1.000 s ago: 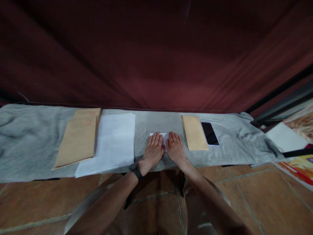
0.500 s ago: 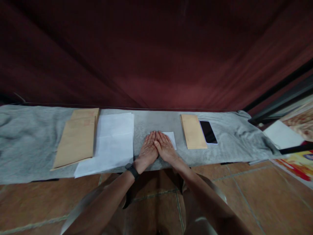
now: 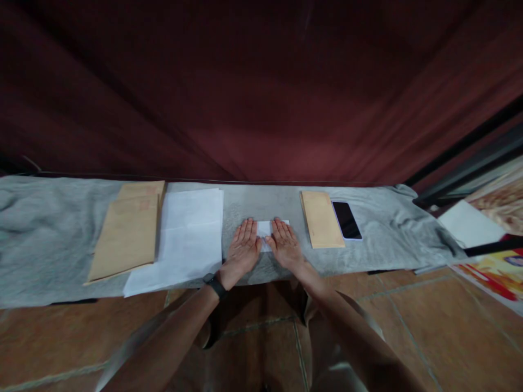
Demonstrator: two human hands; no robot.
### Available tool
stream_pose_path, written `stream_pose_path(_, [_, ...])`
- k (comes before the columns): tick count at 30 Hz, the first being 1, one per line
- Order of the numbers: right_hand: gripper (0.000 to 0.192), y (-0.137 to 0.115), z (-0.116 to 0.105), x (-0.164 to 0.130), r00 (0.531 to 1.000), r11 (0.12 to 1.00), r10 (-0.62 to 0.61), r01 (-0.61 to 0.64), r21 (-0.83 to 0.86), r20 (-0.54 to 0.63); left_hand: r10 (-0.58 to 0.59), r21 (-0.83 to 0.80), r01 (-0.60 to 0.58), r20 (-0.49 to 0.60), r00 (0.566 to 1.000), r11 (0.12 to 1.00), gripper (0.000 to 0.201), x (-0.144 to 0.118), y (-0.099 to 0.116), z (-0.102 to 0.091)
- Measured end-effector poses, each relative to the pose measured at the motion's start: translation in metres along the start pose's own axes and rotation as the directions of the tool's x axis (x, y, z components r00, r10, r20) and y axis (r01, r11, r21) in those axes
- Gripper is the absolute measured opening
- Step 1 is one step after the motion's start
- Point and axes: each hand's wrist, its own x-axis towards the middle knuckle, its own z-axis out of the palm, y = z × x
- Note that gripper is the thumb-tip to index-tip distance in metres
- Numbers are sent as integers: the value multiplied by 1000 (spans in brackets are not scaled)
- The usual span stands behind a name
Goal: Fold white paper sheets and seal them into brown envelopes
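Note:
A small white piece of paper [image 3: 265, 230], apparently folded, lies on the grey cloth in front of me. Flat on its left end rests my left hand [image 3: 244, 247], fingers stretched forward, a dark watch on the wrist. My right hand [image 3: 285, 245] lies flat over the right end, its fingers also extended. Between the two hands a strip of the paper shows; the rest is hidden beneath them. Left of my left hand are larger white sheets [image 3: 192, 231]. To the right of my right hand is a stack of brown envelopes [image 3: 323, 220].
Large brown envelopes [image 3: 126, 234] partly cover the white sheets at left. A phone [image 3: 347, 220] with a dark screen lies beside the right-hand envelopes. Grey cloth [image 3: 392, 228] covers the narrow surface, and a dark red curtain [image 3: 261, 109] hangs behind it.
My hands, earlier side by side and touching over the paper, have slid apart to its left and right ends. The paper's middle is now uncovered.

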Motion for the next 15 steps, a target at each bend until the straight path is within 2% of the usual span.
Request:
stream_pose_path(7, [64, 19, -3, -7, 999, 997, 40, -42, -71, -27, -91, 21, 91, -8, 996, 996, 63, -1, 3, -1])
stream_pose_path(15, [66, 22, -8, -8, 997, 994, 81, -82, -75, -17, -133, 5, 134, -69, 989, 991, 63, -2, 2, 2])
